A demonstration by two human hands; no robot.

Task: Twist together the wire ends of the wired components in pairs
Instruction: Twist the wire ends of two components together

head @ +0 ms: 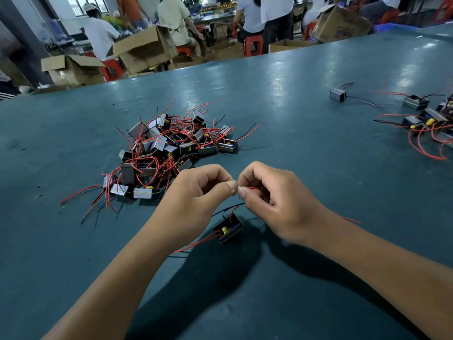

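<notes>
My left hand (196, 195) and my right hand (272, 200) meet above the green table, thumbs and forefingers pinching the red and black wire ends (239, 192) of one component. That small black box component (228, 230), with a yellow part inside, hangs just below my hands on its wires. More red wire trails out under my left wrist and behind my right wrist. A heap of the same wired components (169, 148) lies on the table beyond my left hand.
A single component (337, 94) lies at the far right, and a cluster of wired components (426, 123) sits at the right edge. The green table (294, 143) stretches away; behind it are cardboard boxes (144, 49), red stools and seated people.
</notes>
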